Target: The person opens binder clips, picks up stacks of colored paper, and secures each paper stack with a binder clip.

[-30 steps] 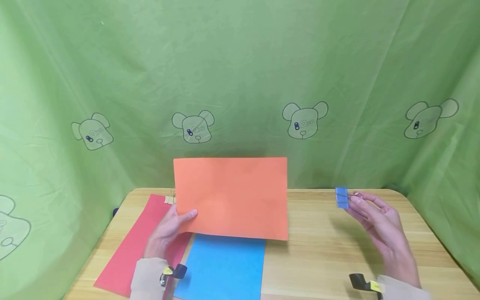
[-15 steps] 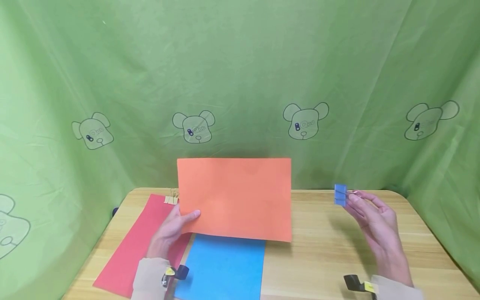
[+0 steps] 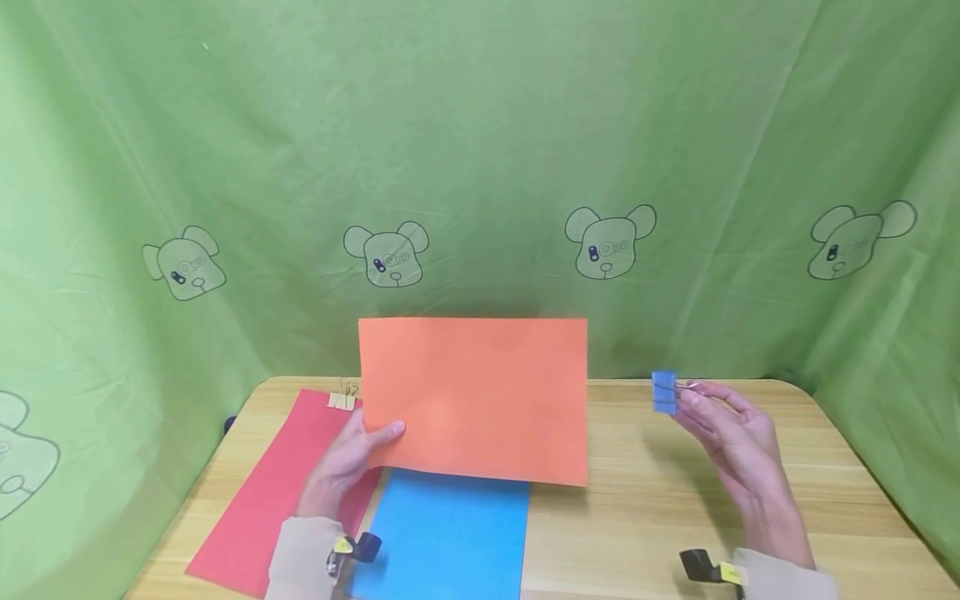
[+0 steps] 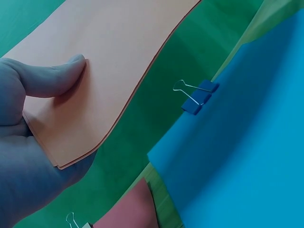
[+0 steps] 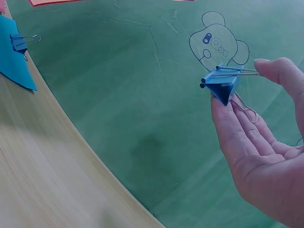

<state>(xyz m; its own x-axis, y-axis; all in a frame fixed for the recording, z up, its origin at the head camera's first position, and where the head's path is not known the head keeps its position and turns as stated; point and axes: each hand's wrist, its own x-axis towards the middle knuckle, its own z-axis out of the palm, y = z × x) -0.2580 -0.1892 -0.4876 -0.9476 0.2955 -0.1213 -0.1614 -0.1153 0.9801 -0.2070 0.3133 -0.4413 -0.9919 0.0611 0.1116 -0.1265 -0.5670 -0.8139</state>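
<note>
My left hand (image 3: 347, 457) grips the lower left corner of a small stack of orange paper (image 3: 480, 396), thumb on the front face. In the left wrist view the stacked edges of the orange sheets (image 4: 128, 71) show, held up above the table. Off to the right, my right hand (image 3: 738, 446) pinches a blue binder clip (image 3: 664, 393) by its wire handles. From the right wrist view, the thumb is on one handle of the blue binder clip (image 5: 222, 84) and the fingers lie under it. A gap separates the clip from the orange paper.
Blue paper (image 3: 450, 533) lies on the wooden table (image 3: 615, 533) below the orange stack, with a dark blue binder clip (image 4: 199, 97) on its far edge. Left of it lies red paper (image 3: 262, 500) with a cream binder clip (image 3: 342, 402). A green curtain (image 3: 480, 125) hangs behind.
My left hand has shifted slightly right with the orange paper, uncovering more of the cream clip. My right hand has moved left with the blue binder clip, narrowing the gap to the paper.
</note>
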